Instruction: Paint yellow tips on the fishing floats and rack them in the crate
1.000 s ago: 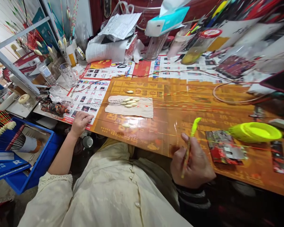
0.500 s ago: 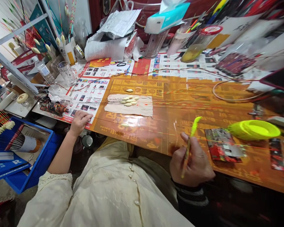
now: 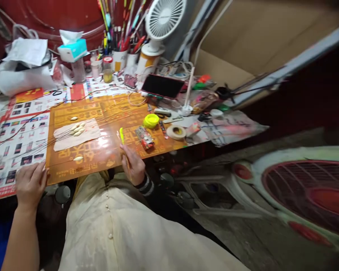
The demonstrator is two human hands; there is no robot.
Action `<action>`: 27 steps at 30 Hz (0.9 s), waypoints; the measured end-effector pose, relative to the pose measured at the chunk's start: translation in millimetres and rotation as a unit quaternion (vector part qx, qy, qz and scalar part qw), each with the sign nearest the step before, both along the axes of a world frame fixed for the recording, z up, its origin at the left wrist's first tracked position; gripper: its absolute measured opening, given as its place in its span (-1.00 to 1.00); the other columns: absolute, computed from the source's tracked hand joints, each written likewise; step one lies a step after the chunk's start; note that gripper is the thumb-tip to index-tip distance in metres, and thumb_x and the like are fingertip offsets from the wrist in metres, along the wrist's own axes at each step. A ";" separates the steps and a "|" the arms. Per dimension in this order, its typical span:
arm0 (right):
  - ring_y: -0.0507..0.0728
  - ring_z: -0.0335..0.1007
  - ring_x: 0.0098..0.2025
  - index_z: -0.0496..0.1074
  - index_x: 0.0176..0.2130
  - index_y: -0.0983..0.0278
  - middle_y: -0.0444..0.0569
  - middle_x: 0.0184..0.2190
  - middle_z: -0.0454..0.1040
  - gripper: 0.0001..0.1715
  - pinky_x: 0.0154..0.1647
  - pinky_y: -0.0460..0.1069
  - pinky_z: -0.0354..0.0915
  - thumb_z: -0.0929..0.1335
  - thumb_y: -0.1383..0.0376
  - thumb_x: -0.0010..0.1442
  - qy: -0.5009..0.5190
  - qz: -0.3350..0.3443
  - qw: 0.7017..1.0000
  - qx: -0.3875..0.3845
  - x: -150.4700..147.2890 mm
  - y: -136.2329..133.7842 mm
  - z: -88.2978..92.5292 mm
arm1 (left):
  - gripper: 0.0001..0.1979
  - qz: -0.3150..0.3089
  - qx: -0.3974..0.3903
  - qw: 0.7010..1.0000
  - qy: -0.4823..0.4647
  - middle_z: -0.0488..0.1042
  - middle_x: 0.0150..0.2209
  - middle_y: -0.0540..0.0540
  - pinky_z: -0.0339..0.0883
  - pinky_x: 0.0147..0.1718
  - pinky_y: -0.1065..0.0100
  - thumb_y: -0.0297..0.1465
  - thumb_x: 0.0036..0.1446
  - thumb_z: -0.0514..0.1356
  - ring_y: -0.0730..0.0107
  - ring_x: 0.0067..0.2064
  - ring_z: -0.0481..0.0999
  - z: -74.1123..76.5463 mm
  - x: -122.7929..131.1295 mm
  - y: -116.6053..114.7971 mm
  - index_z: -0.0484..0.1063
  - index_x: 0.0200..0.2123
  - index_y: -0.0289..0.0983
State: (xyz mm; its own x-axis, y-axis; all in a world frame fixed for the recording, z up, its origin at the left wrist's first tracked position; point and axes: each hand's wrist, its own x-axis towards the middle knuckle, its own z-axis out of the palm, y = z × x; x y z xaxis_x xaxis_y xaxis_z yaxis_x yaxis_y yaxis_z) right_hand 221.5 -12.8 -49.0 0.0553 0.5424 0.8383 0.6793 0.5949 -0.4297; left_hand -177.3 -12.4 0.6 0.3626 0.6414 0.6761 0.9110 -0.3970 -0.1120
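My left hand (image 3: 31, 183) rests on the near edge of the table (image 3: 107, 150), fingers curled over the printed paper and the ends of several thin rods (image 3: 31, 145). My right hand (image 3: 134, 165) is closed round a thin brush (image 3: 123, 145) with a bright yellow-green tip, held upright at the table's front edge. On a beige cloth (image 3: 76, 133) lie several small white oval floats (image 3: 77, 129); one more float (image 3: 78, 159) lies nearer me on the orange sheet.
A yellow-green lid (image 3: 150, 120), a tape roll (image 3: 176, 131) and a dark phone (image 3: 163, 86) stand right of the cloth. A white fan (image 3: 165, 19), pen cups and a tissue box (image 3: 72, 49) line the back. A red round heater (image 3: 307, 192) sits on the floor at right.
The view has swung far to the right and pulled back, showing the table's right end and the floor heater. Both hands keep their places and holds.
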 end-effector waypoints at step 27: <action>0.18 0.52 -0.03 0.24 0.33 0.21 0.12 -0.04 0.57 -0.34 -0.02 0.15 0.50 0.29 0.47 0.29 0.022 0.116 0.991 0.057 -4.1 -19.6 -4.9 | -0.74 -0.119 0.020 0.992 -0.049 0.61 -0.19 -0.13 0.28 -0.16 0.25 -0.47 0.32 0.18 0.32 -0.20 0.53 -4.7 102.3 12.2 0.48 0.05 -0.20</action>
